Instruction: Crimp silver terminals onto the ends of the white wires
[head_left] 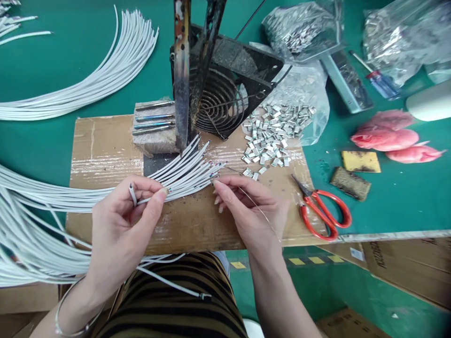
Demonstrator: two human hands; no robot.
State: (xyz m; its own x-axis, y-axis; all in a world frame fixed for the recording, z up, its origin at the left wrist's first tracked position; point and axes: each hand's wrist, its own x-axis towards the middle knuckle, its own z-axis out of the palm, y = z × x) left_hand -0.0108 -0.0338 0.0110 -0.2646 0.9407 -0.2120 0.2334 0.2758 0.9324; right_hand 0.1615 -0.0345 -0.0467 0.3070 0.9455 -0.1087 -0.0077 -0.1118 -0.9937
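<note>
Left hand (120,230) around slim white wires (183,176)

1 view: head-worn camera, facing forward-down, close over left hand (120,225), right hand (253,211) (cardboard sheet (102,150) beneath).

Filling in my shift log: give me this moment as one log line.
left hand: pinching white wires | right hand: holding thin metal strand at wire tips | nearby: metal clips, red scissors, cardboard
</note>
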